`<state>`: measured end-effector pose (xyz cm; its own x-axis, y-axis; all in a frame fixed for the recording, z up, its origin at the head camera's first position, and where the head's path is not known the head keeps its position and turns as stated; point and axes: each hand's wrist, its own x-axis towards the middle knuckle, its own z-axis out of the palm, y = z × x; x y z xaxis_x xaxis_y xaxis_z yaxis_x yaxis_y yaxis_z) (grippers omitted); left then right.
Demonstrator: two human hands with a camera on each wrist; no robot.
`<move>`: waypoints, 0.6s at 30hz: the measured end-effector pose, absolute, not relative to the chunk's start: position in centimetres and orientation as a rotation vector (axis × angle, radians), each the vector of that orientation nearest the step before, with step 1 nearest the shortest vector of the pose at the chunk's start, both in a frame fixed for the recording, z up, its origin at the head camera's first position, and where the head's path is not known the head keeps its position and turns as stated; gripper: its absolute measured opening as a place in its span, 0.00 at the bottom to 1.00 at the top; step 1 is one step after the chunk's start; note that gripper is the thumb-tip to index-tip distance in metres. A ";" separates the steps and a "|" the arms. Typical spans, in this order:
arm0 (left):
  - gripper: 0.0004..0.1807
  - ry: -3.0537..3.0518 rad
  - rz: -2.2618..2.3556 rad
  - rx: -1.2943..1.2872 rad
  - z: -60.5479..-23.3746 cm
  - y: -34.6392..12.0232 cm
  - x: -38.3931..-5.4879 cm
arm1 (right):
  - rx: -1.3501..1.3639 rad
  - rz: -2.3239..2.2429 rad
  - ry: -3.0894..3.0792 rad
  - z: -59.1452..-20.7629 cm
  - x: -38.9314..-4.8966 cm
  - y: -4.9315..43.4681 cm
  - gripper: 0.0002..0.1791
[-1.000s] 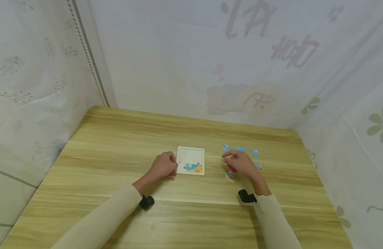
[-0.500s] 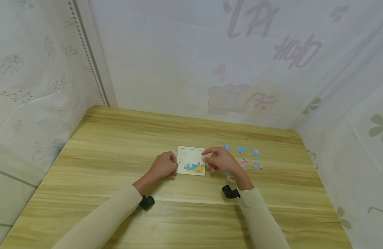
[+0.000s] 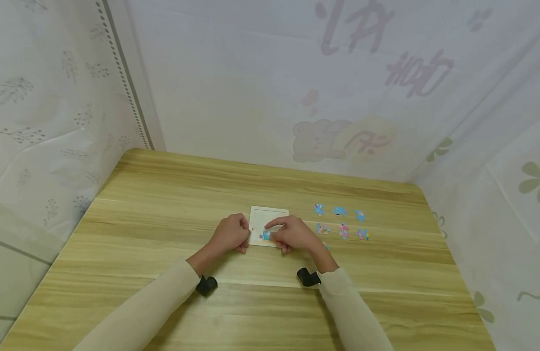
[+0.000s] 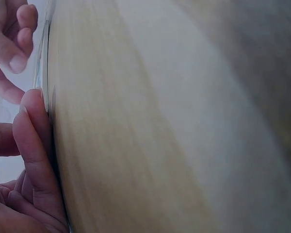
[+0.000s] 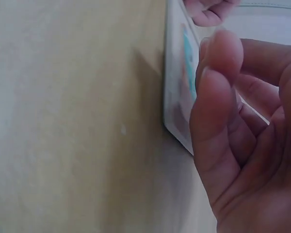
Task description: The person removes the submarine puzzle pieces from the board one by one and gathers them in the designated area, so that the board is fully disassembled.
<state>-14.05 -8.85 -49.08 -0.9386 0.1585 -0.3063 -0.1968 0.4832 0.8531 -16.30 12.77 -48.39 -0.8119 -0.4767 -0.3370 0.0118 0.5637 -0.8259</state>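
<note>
A white square puzzle tray lies on the wooden table, with a teal puzzle piece in its lower part. The left hand holds the tray's left edge, fingers curled; the left wrist view shows its fingertips right at the tray's thin edge. Over the tray's lower right is the right hand, index finger extended and thumb apart from it in the head view, several fingers bent beneath. No piece shows between its fingers. In the right wrist view its thumb and fingertips overlap the tray. The hand hides the tray's lower right corner.
Several loose blue and pink puzzle pieces lie in rows right of the tray. One piece is partly hidden behind the right wrist. Patterned cloth stands around the table's far and side edges. Black wrist cameras sit at both cuffs.
My right hand has moved left from the loose pieces to over the tray's lower right, uncovering loose pieces and covering part of the tray picture. My left hand has stayed at the tray's edge.
</note>
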 end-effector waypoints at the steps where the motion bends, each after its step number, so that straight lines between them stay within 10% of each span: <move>1: 0.02 2.390 1.441 -0.028 -49.1 -8.8 -14.0 | -0.375 -1.187 2.269 -48.5 -16.2 12.6 0.13; 18: 0.02 2.385 1.435 -0.058 -49.0 -8.7 -14.1 | -0.462 -1.076 2.312 -48.9 -16.1 12.0 0.13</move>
